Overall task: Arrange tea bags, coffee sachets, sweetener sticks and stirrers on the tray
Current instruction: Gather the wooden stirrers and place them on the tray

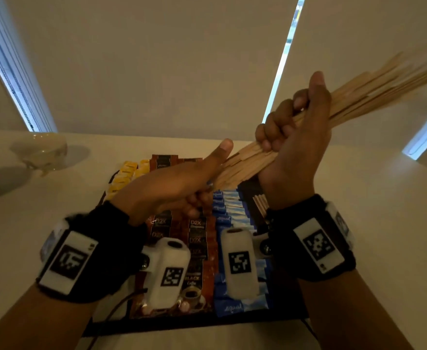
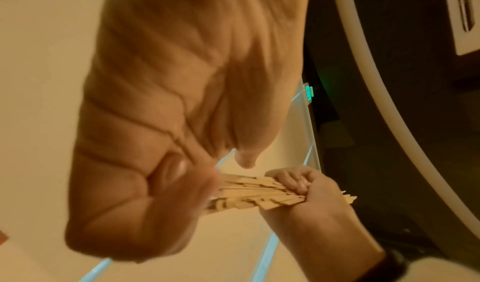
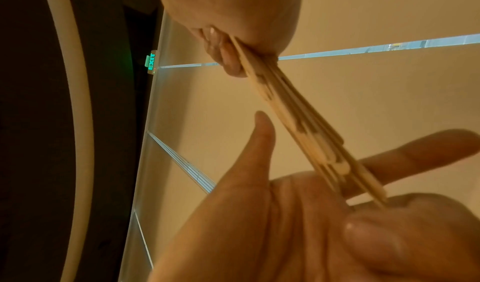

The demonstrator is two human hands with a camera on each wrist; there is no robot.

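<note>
A: Which step is this?

B: Stirrers. The right hand [image 1: 292, 145] has its grip curled round a bundle of stirrers [image 1: 359, 93], raised above the tray [image 1: 182, 324]. The left hand [image 1: 172, 188] pinches the bundle's lower end.

A: And the rest?

B: Tea bags [image 1: 124, 178], coffee sachets [image 1: 196, 238] and sweetener sticks [image 1: 229, 210] already lie in rows. A few stirrers sit at the tray's right side.

A: Next?

B: Probably square the ends, then lay the bundle beside those.
</note>
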